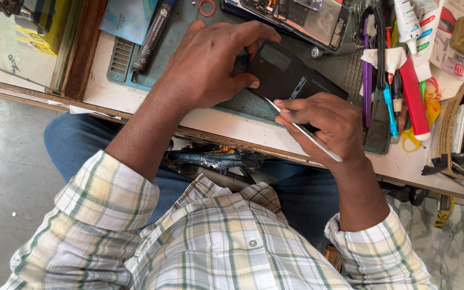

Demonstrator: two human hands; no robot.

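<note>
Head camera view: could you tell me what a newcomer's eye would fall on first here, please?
First, the black phone at the centre of the green mat, pinned by the left hand. Next, the right hand pressing a thin metal tool against its near edge. Then the tool clutter on the right.

A white-and-red tube (407,21) and a white, red-marked box (449,40) lie at the bench's top-right corner.

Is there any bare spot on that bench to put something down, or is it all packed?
Bare room is scarce: a pale strip of bench along the near edge, between the green mat and the wooden lip. The right side is crowded with tools; the left hand and right hand cover the black phone.
</note>
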